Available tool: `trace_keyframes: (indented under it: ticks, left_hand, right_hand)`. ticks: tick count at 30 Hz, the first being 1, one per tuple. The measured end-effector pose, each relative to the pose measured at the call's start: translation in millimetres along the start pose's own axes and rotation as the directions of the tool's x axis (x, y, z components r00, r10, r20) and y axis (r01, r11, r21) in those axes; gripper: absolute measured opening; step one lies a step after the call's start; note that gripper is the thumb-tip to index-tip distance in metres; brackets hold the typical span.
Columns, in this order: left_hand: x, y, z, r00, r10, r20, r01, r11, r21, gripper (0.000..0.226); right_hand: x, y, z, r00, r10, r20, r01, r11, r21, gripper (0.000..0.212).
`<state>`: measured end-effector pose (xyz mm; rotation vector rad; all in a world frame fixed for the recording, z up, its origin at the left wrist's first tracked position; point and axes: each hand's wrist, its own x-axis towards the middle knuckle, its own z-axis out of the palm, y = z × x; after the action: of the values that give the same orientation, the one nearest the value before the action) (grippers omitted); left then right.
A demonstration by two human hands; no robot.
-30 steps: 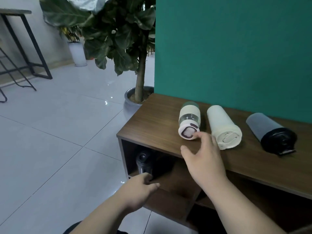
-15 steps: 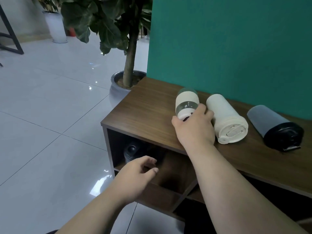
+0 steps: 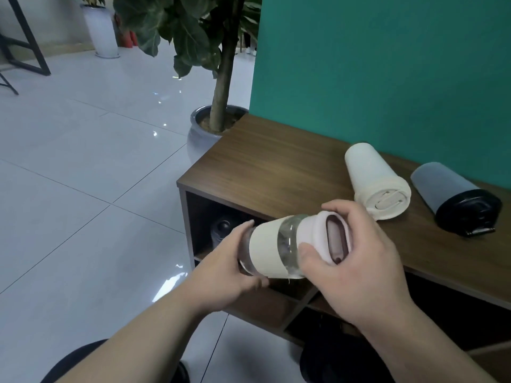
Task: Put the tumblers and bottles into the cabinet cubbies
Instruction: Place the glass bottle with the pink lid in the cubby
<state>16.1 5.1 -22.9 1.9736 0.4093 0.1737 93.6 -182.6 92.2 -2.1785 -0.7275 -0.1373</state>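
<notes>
A glass bottle with a cream sleeve and pink lid [image 3: 272,248] lies sideways in the air in front of the cabinet [image 3: 276,172]. My right hand [image 3: 356,261] grips its lid end and my left hand [image 3: 232,269] holds its base. On the cabinet top lie a cream tumbler [image 3: 373,178] and a grey tumbler with a black lid [image 3: 453,197], both on their sides. A dark bottle [image 3: 222,230] stands inside the upper left cubby, partly hidden by my left hand.
A potted tree [image 3: 218,117] stands on the tiled floor just left of the cabinet, against the green wall [image 3: 387,64]. A white planter [image 3: 101,29] and black table legs [image 3: 27,42] are far back left. Lower cubbies [image 3: 331,322] are dark.
My right hand lifted the glass bottle off the cabinet top and brought it down in front of the cubbies. My left hand rose and took hold of its base.
</notes>
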Motion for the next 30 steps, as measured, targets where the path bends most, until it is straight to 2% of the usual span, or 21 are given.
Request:
trace_keyframes:
  ticks: [1, 3, 6, 10, 13, 16, 22, 25, 30]
  left_hand:
    - [2.4, -1.5, 6.3, 0.999, 0.005, 0.046, -0.006, 1.0, 0.027, 0.104]
    - [8.8, -7.6, 21.9, 0.994, -0.001, 0.106, -0.003, 0.999, 0.038, 0.091]
    - [20.0, -28.1, 47.3, 0.976, -0.058, 0.211, 0.044, 0.996, 0.071, 0.077]
    - [34.1, -60.4, 61.5, 0.944, -0.138, 0.3, 0.12, 0.99, 0.08, 0.094]
    - [50.8, -82.2, 64.6, 0.933, -0.19, 0.305, 0.199, 0.98, 0.002, 0.099]
    - [60.6, -103.2, 70.8, 0.927, -0.24, 0.289, 0.249, 0.968, 0.007, 0.095]
    - [81.3, -128.2, 89.7, 0.94, -0.246, 0.237, 0.258, 0.966, -0.022, 0.089]
    - [92.4, -143.0, 99.5, 0.945, -0.262, 0.196, 0.265, 0.964, 0.012, 0.093]
    - [97.5, -161.4, 118.9, 0.944, -0.307, 0.118, 0.298, 0.95, 0.09, 0.094]
  right_hand:
    - [-2.0, 8.2, 4.5, 0.999, 0.015, 0.03, -0.015, 1.0, -0.012, 0.057]
    - [-3.8, 27.3, 19.0, 0.994, 0.066, 0.083, -0.063, 0.997, -0.042, 0.061]
    - [-10.0, 53.9, 45.0, 0.983, 0.082, 0.166, -0.074, 0.996, -0.056, 0.077]
    - [-3.6, 80.3, 58.8, 0.913, 0.132, 0.385, -0.126, 0.991, -0.041, 0.096]
    - [4.7, 104.3, 69.6, 0.888, 0.181, 0.422, -0.237, 0.968, 0.084, 0.086]
    - [4.7, 120.5, 91.8, 0.857, 0.209, 0.47, -0.328, 0.926, 0.186, 0.076]
    - [13.9, 130.7, 115.5, 0.866, 0.222, 0.448, -0.363, 0.895, 0.259, 0.072]
    - [18.2, 133.2, 121.5, 0.87, 0.239, 0.431, -0.374, 0.889, 0.264, 0.072]
    - [21.2, 137.5, 137.4, 0.836, 0.286, 0.468, -0.391, 0.909, 0.144, 0.084]
